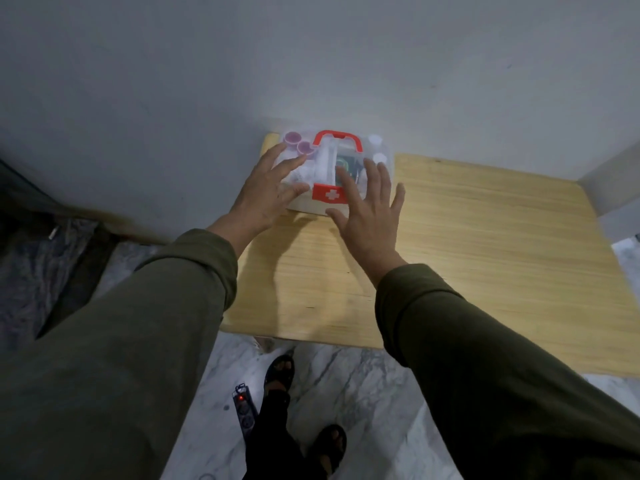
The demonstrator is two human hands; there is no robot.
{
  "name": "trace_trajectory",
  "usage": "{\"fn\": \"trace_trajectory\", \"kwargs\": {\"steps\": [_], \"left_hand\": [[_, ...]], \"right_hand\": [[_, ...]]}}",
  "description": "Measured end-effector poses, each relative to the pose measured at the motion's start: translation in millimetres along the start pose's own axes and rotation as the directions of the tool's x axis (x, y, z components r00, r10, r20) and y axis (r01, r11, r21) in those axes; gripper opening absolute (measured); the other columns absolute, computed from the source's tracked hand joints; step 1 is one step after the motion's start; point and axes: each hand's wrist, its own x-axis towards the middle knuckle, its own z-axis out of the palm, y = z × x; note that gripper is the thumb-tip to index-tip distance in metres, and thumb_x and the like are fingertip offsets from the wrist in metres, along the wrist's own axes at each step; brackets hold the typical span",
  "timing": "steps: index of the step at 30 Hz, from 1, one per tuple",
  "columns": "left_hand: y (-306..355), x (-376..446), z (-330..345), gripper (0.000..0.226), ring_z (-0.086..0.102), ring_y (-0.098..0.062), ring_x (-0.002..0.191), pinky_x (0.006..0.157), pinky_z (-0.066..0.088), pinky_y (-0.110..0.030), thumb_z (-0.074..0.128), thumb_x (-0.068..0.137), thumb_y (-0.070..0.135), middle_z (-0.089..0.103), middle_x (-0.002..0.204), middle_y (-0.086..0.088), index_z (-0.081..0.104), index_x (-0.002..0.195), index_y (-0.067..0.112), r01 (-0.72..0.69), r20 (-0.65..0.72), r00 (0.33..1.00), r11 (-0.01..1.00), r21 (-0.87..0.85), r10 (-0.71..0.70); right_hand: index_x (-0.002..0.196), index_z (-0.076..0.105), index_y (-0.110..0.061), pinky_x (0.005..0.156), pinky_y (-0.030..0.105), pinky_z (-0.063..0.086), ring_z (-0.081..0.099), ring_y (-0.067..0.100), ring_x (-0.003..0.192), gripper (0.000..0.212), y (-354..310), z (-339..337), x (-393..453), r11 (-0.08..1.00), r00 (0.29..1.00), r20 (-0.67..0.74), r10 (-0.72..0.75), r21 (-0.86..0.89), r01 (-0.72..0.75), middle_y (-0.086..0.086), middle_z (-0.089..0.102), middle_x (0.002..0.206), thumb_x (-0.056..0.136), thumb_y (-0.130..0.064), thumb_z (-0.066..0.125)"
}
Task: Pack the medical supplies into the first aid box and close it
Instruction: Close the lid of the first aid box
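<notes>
The box (332,171) sits at the far left corner of the surface (485,254), against the wall, its clear lid down and supplies (301,147) visible through it. I judge packing done; nothing loose lies on the wood. What's left, I'd say, is securing the red latch (329,195). My left hand (268,190) lies on the lid's left side, fingers spread and straight; my right hand (369,209) hovers over or touches the right side, fingers splayed. Blur hides whether the latch is snapped, and the contents are hard to identify.
</notes>
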Motion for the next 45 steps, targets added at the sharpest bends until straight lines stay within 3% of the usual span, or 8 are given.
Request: {"fn": "trace_trajectory", "kwargs": {"steps": [2, 5, 8, 11, 18, 28, 31, 45], "left_hand": [[-0.8, 3.4, 1.8, 0.059, 0.020, -0.021, 0.145, 0.115, 0.025, -0.046, 0.063, 0.086, 0.039, 0.018, 0.158, 0.002, 0.042, 0.139, 0.027, -0.030, -0.023, 0.999, 0.996, 0.083, 0.032], [-2.5, 10.3, 5.9, 0.070, 0.016, -0.022, 0.146, 0.115, 0.024, -0.054, 0.073, 0.077, 0.039, 0.016, 0.158, 0.003, 0.041, 0.138, 0.024, -0.064, -0.009, 0.998, 0.983, 0.172, 0.067], [-2.0, 13.6, 11.3, 0.080, 0.013, -0.025, 0.147, 0.114, 0.024, -0.056, 0.077, 0.075, 0.030, 0.015, 0.159, 0.004, 0.034, 0.141, 0.024, -0.054, 0.021, 0.998, 0.988, 0.147, 0.051], [0.3, 13.9, 15.9, 0.080, 0.025, -0.028, 0.143, 0.112, 0.030, -0.053, 0.076, 0.076, 0.025, 0.025, 0.156, 0.001, 0.030, 0.141, 0.026, -0.017, -0.017, 1.000, 0.996, 0.091, 0.019], [-1.0, 23.3, 12.0, 0.064, 0.037, -0.027, 0.135, 0.107, 0.038, -0.042, 0.073, 0.080, 0.021, 0.039, 0.148, -0.004, 0.041, 0.136, 0.021, -0.049, -0.082, 0.995, 0.996, 0.073, 0.055], [-16.2, 59.4, 5.5, 0.057, 0.038, -0.024, 0.135, 0.108, 0.034, -0.037, 0.076, 0.077, 0.017, 0.045, 0.145, 0.004, 0.053, 0.128, 0.027, -0.055, -0.120, 0.992, 0.997, -0.049, 0.048], [-16.0, 68.7, 5.0, 0.058, 0.038, -0.023, 0.134, 0.104, 0.030, -0.028, 0.076, 0.076, 0.016, 0.045, 0.144, 0.004, 0.053, 0.128, 0.026, -0.057, -0.121, 0.991, 0.996, -0.063, 0.049], [-17.3, 86.5, 3.6, 0.058, 0.036, -0.022, 0.134, 0.102, 0.027, -0.025, 0.077, 0.075, 0.018, 0.044, 0.145, 0.003, 0.053, 0.127, 0.024, -0.067, -0.104, 0.993, 0.995, -0.077, 0.059]], "right_hand": [[0.148, 0.012, -0.034, 0.113, 0.061, -0.001, 0.000, 0.032, 0.148, 0.072, 2.8, -2.5, 9.3, 1.000, 0.997, 0.073, 0.007, -0.026, -0.005, 0.011, 0.007, 0.160, 0.089, -0.050, 0.051], [0.148, 0.008, -0.035, 0.110, 0.065, -0.006, -0.006, 0.032, 0.147, 0.074, 6.1, -2.1, 15.6, 0.998, 0.995, 0.095, 0.016, -0.067, -0.010, 0.008, 0.002, 0.160, 0.089, -0.052, 0.050], [0.147, 0.003, -0.039, 0.108, 0.070, -0.003, -0.009, 0.037, 0.146, 0.075, 8.5, 4.1, 17.2, 0.997, 0.987, 0.150, 0.059, -0.061, -0.051, 0.005, -0.001, 0.161, 0.090, -0.050, 0.050], [0.147, 0.002, -0.042, 0.108, 0.070, 0.004, -0.006, 0.043, 0.145, 0.074, 10.5, 8.1, 20.6, 0.996, 0.987, 0.141, 0.078, -0.059, -0.071, 0.005, 0.001, 0.161, 0.091, -0.049, 0.050], [0.146, 0.014, -0.039, 0.111, 0.059, 0.021, 0.011, 0.047, 0.142, 0.072, 17.5, 14.4, 35.7, 0.998, 0.994, 0.094, 0.056, -0.045, -0.052, 0.008, 0.013, 0.159, 0.088, -0.049, 0.055], [0.146, 0.010, -0.038, 0.118, 0.056, 0.009, 0.011, 0.035, 0.146, 0.072, 30.6, 34.4, 81.4, 0.996, 0.994, 0.110, -0.012, -0.084, 0.021, 0.010, 0.014, 0.158, 0.088, -0.050, 0.051], [0.147, 0.013, -0.034, 0.118, 0.056, 0.006, 0.009, 0.031, 0.147, 0.070, 29.7, 30.3, 86.6, 0.996, 0.996, 0.079, -0.048, -0.072, 0.054, 0.012, 0.014, 0.158, 0.090, -0.047, 0.051], [0.147, 0.014, -0.035, 0.118, 0.057, 0.006, 0.008, 0.033, 0.147, 0.071, 31.0, 30.0, 102.0, 0.998, 0.994, 0.105, -0.025, -0.047, 0.030, 0.013, 0.012, 0.158, 0.089, -0.045, 0.053]]}}
